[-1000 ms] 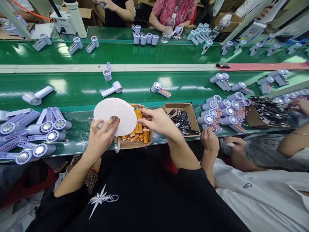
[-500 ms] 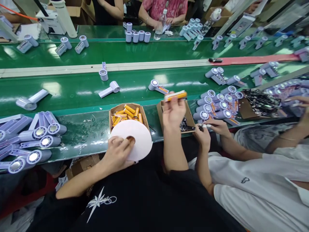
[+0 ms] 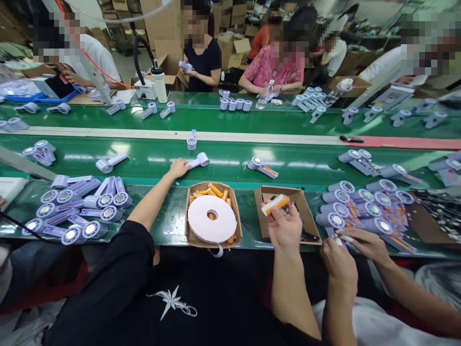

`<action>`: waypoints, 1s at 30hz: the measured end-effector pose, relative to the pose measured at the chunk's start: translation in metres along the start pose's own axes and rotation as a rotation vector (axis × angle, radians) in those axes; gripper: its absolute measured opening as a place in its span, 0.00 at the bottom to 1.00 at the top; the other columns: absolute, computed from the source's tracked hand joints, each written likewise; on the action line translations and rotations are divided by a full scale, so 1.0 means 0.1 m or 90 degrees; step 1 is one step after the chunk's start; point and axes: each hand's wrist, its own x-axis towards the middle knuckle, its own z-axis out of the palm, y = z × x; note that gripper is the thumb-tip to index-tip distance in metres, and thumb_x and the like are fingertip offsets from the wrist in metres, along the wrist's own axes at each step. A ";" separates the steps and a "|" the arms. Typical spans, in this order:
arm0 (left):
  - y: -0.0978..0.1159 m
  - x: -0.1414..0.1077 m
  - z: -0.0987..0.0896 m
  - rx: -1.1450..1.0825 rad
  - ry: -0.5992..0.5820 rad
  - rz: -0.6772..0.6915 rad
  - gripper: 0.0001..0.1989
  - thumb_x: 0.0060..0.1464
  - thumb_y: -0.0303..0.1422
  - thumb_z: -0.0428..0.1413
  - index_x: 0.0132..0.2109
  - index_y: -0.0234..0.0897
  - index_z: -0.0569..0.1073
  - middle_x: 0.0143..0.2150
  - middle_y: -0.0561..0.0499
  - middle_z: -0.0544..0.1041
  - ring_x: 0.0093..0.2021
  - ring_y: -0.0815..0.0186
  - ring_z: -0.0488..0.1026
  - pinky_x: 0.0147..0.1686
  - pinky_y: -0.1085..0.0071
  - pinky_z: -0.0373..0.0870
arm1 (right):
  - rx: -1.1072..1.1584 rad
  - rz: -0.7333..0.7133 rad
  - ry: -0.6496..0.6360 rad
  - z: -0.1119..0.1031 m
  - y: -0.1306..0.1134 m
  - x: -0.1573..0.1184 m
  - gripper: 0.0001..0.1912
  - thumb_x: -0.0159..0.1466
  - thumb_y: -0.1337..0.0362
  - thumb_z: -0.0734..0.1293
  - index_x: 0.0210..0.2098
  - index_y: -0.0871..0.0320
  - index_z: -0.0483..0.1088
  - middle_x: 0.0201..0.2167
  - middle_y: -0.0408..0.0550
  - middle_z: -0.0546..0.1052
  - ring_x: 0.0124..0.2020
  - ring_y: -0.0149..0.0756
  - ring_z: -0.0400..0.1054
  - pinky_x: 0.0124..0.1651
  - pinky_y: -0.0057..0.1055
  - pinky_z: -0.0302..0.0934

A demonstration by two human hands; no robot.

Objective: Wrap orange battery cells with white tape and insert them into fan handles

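My left hand point(image 3: 178, 168) reaches out over the green belt, its fingers closed on the handle of a lilac fan body point(image 3: 202, 159). In my right hand point(image 3: 286, 226) is an orange battery with a white strip along it point(image 3: 275, 205), held up over a cardboard box of small dark parts point(image 3: 266, 230). A white tape roll point(image 3: 196, 218) lies flat on a box of orange batteries point(image 3: 215, 189), between my two arms. Its loose end hangs over the front of that box.
Lilac fan bodies point(image 3: 108, 200) are piled at the left, and more point(image 3: 338, 196) stand at the right with orange batteries in several. Another fan body point(image 3: 256, 162) lies on the belt ahead. A co-worker's hands point(image 3: 340, 254) work close to my right arm. People sit across the belt.
My left hand has let go of the tape roll, now lying on the battery box, and has taken hold of a fan body's handle. The view has tilted up and shifted left.
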 end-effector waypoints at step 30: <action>0.94 0.71 0.42 0.172 -0.240 0.441 0.09 0.55 0.32 0.67 0.44 0.46 0.87 0.58 0.45 0.85 0.71 0.51 0.70 0.72 0.56 0.62 | -0.133 0.078 -0.150 -0.25 -0.29 -0.12 0.42 0.51 0.55 0.88 0.61 0.51 0.73 0.39 0.54 0.89 0.45 0.54 0.87 0.49 0.49 0.83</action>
